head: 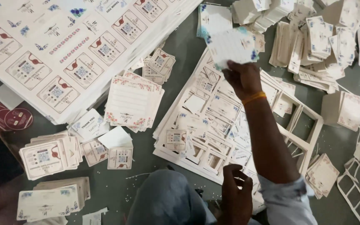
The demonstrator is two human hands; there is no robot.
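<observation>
Here, the right hand [241,77] pinches a blue-flowered card [232,45] at twelve o'clock. The left hand [235,189], fingers curled loosely, rests on the punched sheets [213,121] at six o'clock.

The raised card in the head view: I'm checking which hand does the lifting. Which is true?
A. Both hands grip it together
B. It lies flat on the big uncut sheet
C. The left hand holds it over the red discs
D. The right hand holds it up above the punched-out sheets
D: the right hand, its wrist wearing an orange band, pinches the white card above the punched-out sheets, while the left hand stays low near the knee.
</observation>
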